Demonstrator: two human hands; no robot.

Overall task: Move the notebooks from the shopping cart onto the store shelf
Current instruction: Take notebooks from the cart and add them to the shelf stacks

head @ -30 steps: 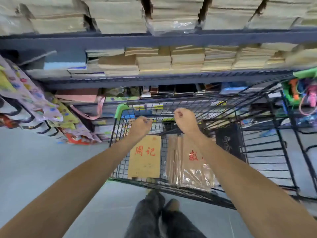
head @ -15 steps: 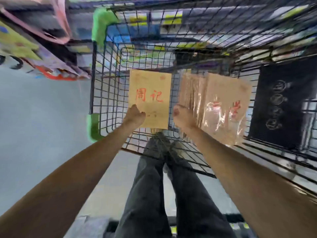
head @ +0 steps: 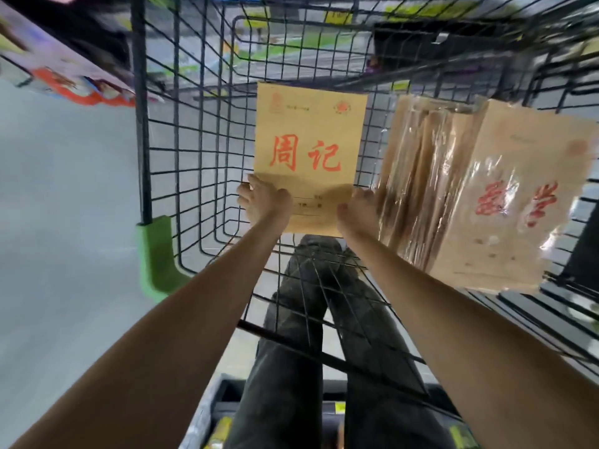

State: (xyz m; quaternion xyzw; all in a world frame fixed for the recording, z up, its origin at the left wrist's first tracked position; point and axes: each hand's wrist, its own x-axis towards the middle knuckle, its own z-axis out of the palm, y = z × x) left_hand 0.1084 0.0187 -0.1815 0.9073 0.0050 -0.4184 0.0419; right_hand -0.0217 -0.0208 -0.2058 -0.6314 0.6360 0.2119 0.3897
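A tan notebook (head: 311,140) with red characters lies inside the black wire shopping cart (head: 194,157). My left hand (head: 264,202) grips its lower left corner, fingers curled over the edge. On the opposite side, my right hand (head: 356,210) holds the lower right corner. To the right, a plastic-wrapped pack of tan notebooks (head: 486,196) lies in the cart, close beside my right hand. The store shelf is out of view.
A green corner guard (head: 155,254) caps the cart's near left corner. A black item (head: 583,247) sits at the cart's right edge. Colourful goods (head: 64,76) hang at the upper left above grey floor (head: 64,222). My legs show through the mesh.
My view has tilted down from the shelves into the cart. Both hands have left the cart's rim, reached down and taken hold of the single notebook's lower corners.
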